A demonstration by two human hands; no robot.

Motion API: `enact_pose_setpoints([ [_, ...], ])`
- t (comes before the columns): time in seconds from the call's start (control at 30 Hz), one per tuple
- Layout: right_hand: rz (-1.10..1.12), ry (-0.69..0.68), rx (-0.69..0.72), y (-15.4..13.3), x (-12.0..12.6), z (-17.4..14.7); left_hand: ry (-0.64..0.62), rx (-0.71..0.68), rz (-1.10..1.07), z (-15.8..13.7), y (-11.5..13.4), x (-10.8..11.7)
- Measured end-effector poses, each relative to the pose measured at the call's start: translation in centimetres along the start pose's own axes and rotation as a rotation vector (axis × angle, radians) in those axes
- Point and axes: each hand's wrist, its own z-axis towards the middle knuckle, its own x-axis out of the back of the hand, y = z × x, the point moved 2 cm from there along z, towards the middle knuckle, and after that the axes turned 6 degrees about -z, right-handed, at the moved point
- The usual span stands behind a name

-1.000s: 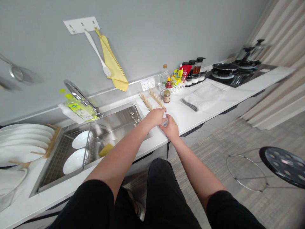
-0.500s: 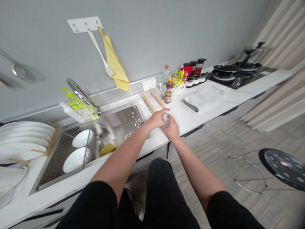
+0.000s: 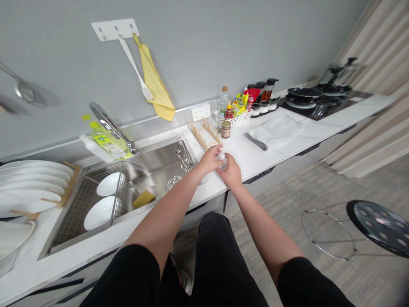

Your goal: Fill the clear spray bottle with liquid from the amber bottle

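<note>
A small clear cup [image 3: 221, 160], perhaps glass, is between my two hands above the counter's front edge, right of the sink. My right hand [image 3: 232, 172] is wrapped round its near right side. On its left, my left hand [image 3: 210, 159] has curled fingers at the cup's upper side. Fingers cover much of the cup, so its full shape is hidden. Just beyond the hands lies a wooden peg rack [image 3: 206, 134] on the counter. A small brown jar with a gold lid [image 3: 225, 129] stands beside the rack.
To the left, the steel sink [image 3: 150, 160] holds white bowls [image 3: 110, 184] and a yellow sponge [image 3: 143, 199]. White plates [image 3: 30, 183] stand in a rack further left. A grey cloth [image 3: 256, 141], condiment basket [image 3: 238, 119] and cooktop pan [image 3: 303, 94] are on the right.
My left hand's fingers have shifted slightly back and left, so more of the clear cup shows. My right hand keeps its hold in nearly the same place.
</note>
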Motion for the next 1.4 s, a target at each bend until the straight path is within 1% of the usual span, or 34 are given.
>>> enact_pose_setpoints([
  [0.1, 0.002, -0.003, 0.000, 0.0, 0.0, 0.0, 0.019, 0.002, 0.007, -0.2, 0.1, -0.2],
  [0.23, 0.007, -0.001, 0.007, 0.1, 0.0, 0.0, -0.015, -0.027, 0.001, -0.5, 0.5, -0.3],
  [0.43, -0.010, -0.005, 0.008, 0.1, -0.1, 0.0, 0.055, -0.014, 0.039, -0.6, 0.3, -0.4],
  [0.57, -0.007, 0.002, 0.015, -0.1, 0.1, 0.0, -0.002, -0.026, -0.003, -0.6, -0.1, -0.5],
  [0.63, -0.014, 0.006, 0.013, -0.3, 0.2, 0.0, -0.011, -0.031, -0.016, -0.5, -0.3, -0.6],
  [0.8, -0.023, 0.019, 0.016, -0.3, 0.2, -0.1, 0.070, -0.005, 0.008, -0.4, -0.7, -0.9],
  [0.87, -0.028, 0.022, 0.017, -0.3, 0.1, -0.1, 0.084, 0.008, 0.009, -0.4, -0.7, -0.8],
  [1.1, -0.041, 0.030, 0.037, -0.2, 0.0, -0.1, -0.001, -0.031, -0.030, -0.8, -0.5, -0.2],
  [1.27, -0.050, 0.011, 0.029, -0.2, -0.1, -0.1, 0.089, 0.022, -0.005, -0.5, -1.1, -0.5],
  [1.33, -0.052, 0.018, 0.027, -0.2, -0.1, -0.1, 0.092, 0.035, -0.016, -0.3, -1.4, -0.5],
  [1.4, -0.053, 0.032, 0.027, -0.3, -0.1, -0.1, 0.068, 0.025, -0.031, -0.1, -1.3, -0.3],
])
